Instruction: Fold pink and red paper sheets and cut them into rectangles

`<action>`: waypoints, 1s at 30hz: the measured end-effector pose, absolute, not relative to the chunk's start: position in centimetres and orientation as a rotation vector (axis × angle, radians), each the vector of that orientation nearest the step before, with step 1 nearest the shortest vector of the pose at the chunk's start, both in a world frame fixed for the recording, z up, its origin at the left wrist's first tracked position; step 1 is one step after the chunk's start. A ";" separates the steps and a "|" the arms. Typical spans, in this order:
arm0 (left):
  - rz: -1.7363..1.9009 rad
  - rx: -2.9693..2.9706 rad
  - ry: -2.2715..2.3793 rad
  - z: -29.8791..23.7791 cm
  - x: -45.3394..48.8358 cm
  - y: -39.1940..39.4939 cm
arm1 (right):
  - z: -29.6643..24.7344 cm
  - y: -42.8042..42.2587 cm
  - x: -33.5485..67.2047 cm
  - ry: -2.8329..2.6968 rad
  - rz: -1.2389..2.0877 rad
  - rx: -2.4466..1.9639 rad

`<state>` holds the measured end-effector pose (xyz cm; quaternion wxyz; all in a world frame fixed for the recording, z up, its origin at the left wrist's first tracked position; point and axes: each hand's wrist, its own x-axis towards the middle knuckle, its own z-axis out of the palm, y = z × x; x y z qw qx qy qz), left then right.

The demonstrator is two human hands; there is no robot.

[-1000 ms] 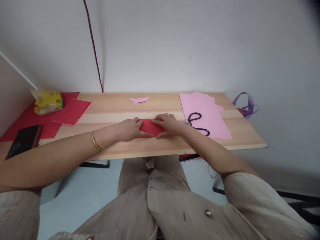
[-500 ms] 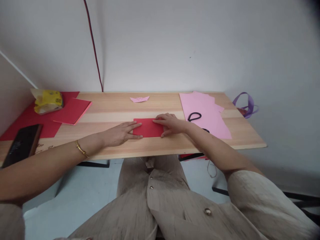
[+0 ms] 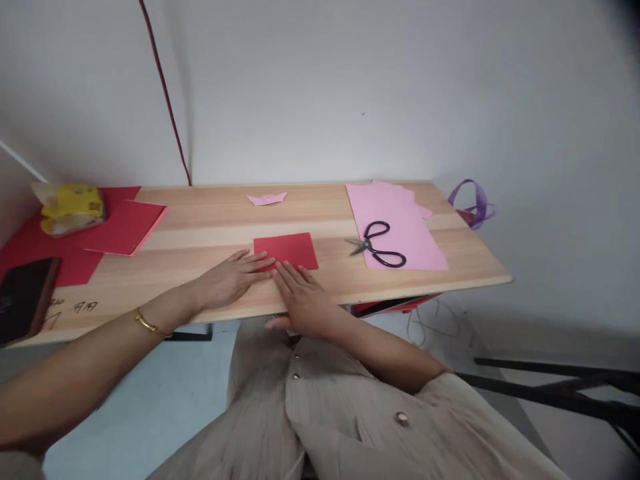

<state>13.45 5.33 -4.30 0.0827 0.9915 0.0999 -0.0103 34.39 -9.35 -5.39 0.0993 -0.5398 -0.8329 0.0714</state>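
A red paper rectangle (image 3: 290, 249) lies flat on the wooden table (image 3: 220, 233) in front of me, near its front edge. My left hand (image 3: 231, 277) rests with outstretched fingers over the paper's near left part. Close beside it, my right hand (image 3: 305, 297) lays its extended fingertips on the paper's near edge, its thumb out past the table edge. The fingers cover part of that edge. Behind the paper sits a small folded pink paper piece (image 3: 267, 199). To the right, black-handled scissors (image 3: 371, 245) lie with blades apart, partly on pink sheets (image 3: 400, 220).
At the left are larger red sheets (image 3: 75, 267), a stack of red paper (image 3: 125, 228), a yellow plastic packet (image 3: 73, 208) and a dark phone-like object (image 3: 25, 297). A purple strap (image 3: 479, 203) hangs past the right end. The wall (image 3: 300, 93) stands directly behind the table.
My right hand has moved from the paper's right end to its near edge, uncovering the scissors. My left fingers have slid onto the near left part. The view has shifted slightly right.
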 end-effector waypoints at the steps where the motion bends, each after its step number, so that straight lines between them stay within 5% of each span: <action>1: -0.022 2.956 0.296 -4.3 13.4 5.2 | -5.5 -9.7 34.8 -2.442 0.213 -1.632; 20: 0.178 2.906 0.597 -3.6 11.3 2.7 | -4.9 -13.6 40.7 -2.224 0.056 -1.901; 30: 0.407 2.719 0.826 -0.7 19.6 5.4 | -3.7 -11.9 50.7 -1.612 -0.178 -2.211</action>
